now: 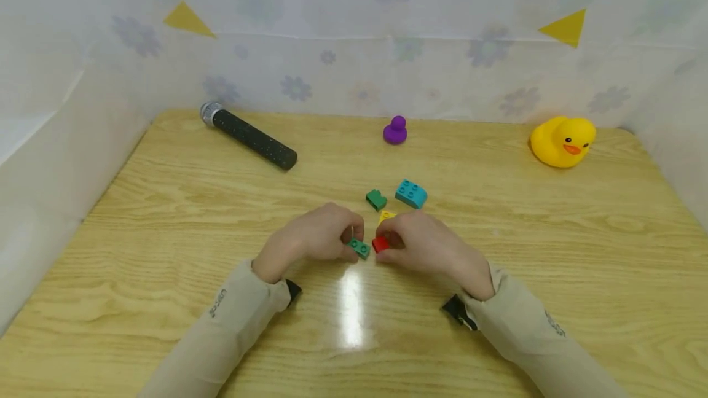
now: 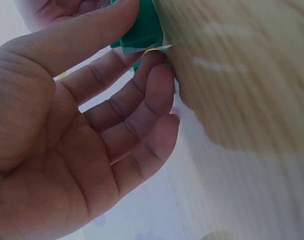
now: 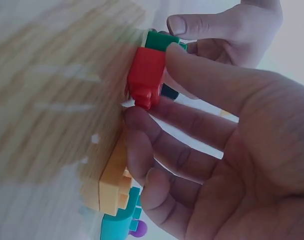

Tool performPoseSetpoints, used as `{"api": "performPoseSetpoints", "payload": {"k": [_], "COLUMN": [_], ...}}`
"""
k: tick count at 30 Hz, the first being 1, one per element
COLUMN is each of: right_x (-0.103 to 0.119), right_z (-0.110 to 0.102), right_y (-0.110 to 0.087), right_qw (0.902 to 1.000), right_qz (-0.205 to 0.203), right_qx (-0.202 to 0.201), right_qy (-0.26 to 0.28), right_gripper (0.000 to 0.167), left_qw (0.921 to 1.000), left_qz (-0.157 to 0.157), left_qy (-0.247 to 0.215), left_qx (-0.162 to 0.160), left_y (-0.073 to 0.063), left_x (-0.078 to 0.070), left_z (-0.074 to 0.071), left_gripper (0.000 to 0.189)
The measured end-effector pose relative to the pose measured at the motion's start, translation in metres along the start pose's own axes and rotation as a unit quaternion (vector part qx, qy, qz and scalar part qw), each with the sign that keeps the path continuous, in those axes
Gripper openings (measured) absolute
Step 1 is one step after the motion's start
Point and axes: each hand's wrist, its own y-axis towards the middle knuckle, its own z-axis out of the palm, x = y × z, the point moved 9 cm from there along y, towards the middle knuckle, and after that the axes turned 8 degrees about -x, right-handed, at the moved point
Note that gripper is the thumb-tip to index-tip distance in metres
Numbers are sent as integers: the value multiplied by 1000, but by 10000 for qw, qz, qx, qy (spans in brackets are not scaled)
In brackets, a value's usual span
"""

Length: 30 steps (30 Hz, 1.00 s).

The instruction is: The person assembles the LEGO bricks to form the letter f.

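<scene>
In the head view my left hand [image 1: 326, 232] pinches a green toy building block [image 1: 361, 248] with two studs showing on top. Thumb and fingers close on that green block [image 2: 144, 27] in the left wrist view. Just to its right, my right hand [image 1: 423, 241] pinches a red toy building block [image 1: 380, 244] between thumb and fingers. The red block [image 3: 146, 70] is low over the table in the right wrist view, close to the green one. Beyond the right fingers lies a yellow block [image 1: 386, 216], partly hidden by that hand.
Behind the hands lie another green block [image 1: 376, 199] and a blue block [image 1: 411, 193]. Farther back are a black microphone [image 1: 254, 139], a purple knobbed piece [image 1: 395, 131] and a yellow rubber duck [image 1: 562, 142] on the wooden table [image 1: 138, 250]. A flowered curtain [image 1: 354, 60] hangs behind.
</scene>
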Motion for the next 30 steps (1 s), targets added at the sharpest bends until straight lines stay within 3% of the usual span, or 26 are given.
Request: {"api": "performPoseSetpoints", "payload": {"k": [11, 18, 24, 30], "right_x": [1, 0, 3, 5], "right_z": [-4, -3, -3, -5], "right_y": [0, 1, 1, 1], "right_qw": [9999, 9998, 9997, 9991], "right_qz": [-73, 147, -3, -31], "right_qx": [-144, -138, -236, -360], "right_qy": [9, -40, 104, 212], "right_gripper": [29, 26, 17, 21], "left_qw": [10000, 10000, 10000, 9999], "left_qz": [45, 4, 49, 142], "left_qy": [41, 39, 42, 25], "left_qx": [8, 23, 32, 33], "left_y": [0, 1, 1, 2], "left_x": [-3, -2, -2, -3], "left_z": [0, 0, 2, 2], "left_gripper": [16, 15, 15, 14]}}
